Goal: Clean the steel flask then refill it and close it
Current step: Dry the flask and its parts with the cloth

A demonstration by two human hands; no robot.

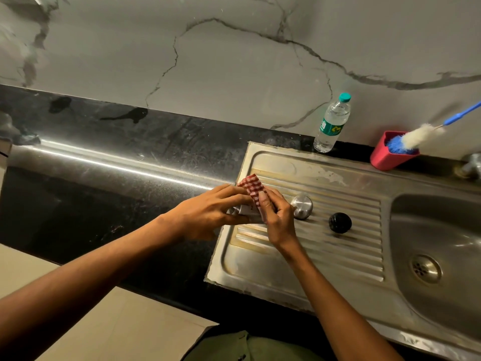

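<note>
Green garment (pixel 250 347) at bottom edge, nearest the lens, with pale floor tiles (pixel 109 321) to its left. Both bare forearms reach up to the left end of a steel sink drainboard (pixel 338 246), ribbed, stained, set in a black polished counter (pixel 104 165) streaked with a light reflection. Left hand (pixel 208 212) grip wraps the steel flask (pixel 244 214), which lies low over the drainboard's left edge, mostly hidden by fingers. Right hand (pixel 276 217) grip pinches a red-white checked cloth (pixel 252 187) against the flask, thumb on top of the fabric. Steel cap (pixel 302 205) stands on the ribs just right of the right hand; black round stopper (pixel 340 222) further right, apart from it. Sink basin (pixel 442 230) with drain strainer (pixel 425 269) at right. Clear water bottle (pixel 333 123), teal cap, green label, writing too small to read, upright at the back wall. Red holder (pixel 387 155) carries a blue-handled bottle brush (pixel 421 138). Tap (pixel 472 165) at right edge. Wall (pixel 234 61) is grey-veined white marble.
</note>
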